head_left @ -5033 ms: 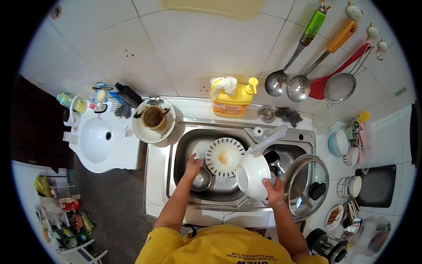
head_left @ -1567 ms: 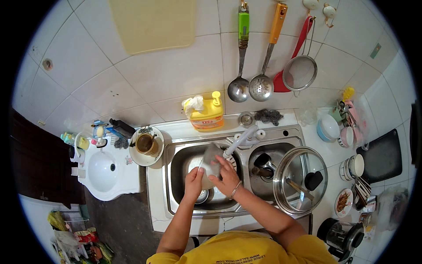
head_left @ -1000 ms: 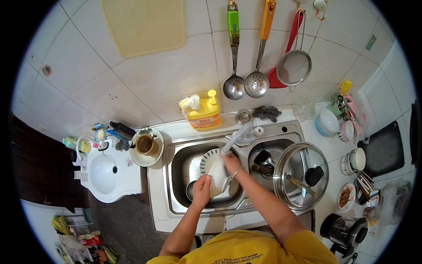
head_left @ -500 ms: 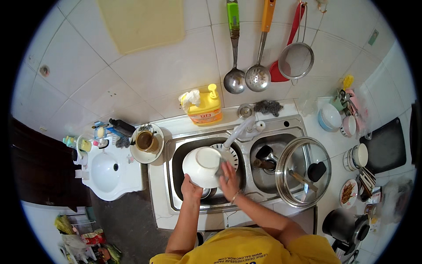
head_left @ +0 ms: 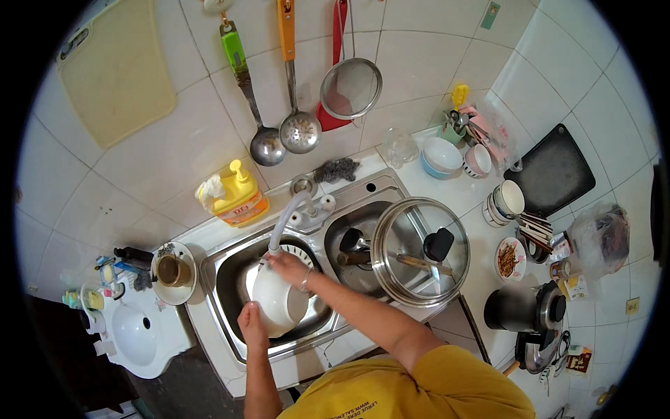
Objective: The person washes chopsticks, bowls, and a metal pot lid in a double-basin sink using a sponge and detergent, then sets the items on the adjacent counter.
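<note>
A white bowl [head_left: 278,306] is tilted over the left basin [head_left: 234,279] of the steel sink. My left hand [head_left: 251,325] is closed on its near-left rim, the thumb pressed along the side. At the bowl's far edge, right below the spout of the faucet [head_left: 287,213], my right hand [head_left: 286,267] is closed on the bowl, its fingertips partly hidden. A white slotted strainer [head_left: 299,253] shows behind that hand in the basin. Whether water runs from the spout is hard to make out.
A large glass lid [head_left: 457,276] with a steel rim covers part of the right basin, near a dark-headed ladle [head_left: 354,241]. A yellow pump bottle [head_left: 241,199] stands behind the sink. Left of it, a plate [head_left: 183,290] carries a brown cup. Bowls [head_left: 441,157] stand at right.
My right hand has gone from the bowl's right side to its far edge under the spout. The bowl has turned from base-up to a sideways tilt. The whole view has swung right.
</note>
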`<state>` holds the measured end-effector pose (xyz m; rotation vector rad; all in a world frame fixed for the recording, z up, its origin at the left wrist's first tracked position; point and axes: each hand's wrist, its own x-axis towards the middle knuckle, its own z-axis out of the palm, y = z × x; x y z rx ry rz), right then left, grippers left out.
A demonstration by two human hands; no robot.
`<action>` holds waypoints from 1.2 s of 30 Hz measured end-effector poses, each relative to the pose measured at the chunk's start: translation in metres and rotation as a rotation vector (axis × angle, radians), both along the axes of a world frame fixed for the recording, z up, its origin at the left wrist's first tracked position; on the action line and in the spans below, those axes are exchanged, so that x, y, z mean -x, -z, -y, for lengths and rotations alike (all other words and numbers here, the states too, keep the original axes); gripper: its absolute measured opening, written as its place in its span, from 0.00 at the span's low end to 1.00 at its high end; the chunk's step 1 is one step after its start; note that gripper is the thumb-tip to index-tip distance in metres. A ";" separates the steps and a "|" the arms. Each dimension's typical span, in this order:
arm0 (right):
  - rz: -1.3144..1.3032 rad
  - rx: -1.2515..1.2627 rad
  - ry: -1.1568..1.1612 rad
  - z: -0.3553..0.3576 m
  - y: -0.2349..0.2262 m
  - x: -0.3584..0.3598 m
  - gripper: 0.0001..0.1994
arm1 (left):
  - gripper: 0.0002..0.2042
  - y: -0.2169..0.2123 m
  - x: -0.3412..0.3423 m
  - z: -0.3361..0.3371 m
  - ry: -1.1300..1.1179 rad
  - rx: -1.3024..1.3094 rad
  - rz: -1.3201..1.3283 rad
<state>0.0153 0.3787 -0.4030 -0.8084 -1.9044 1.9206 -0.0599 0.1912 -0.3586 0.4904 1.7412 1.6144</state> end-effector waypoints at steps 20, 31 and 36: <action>0.220 0.030 0.280 0.012 -0.041 -0.077 0.17 | 0.20 0.002 0.008 -0.132 0.565 -0.009 -0.809; 0.015 0.568 0.470 -0.030 -0.023 -0.103 0.21 | 0.19 0.016 0.045 -0.067 0.311 -0.137 0.881; 0.051 0.574 0.557 -0.035 0.005 -0.070 0.25 | 0.11 0.009 0.024 -0.052 0.176 -0.052 0.458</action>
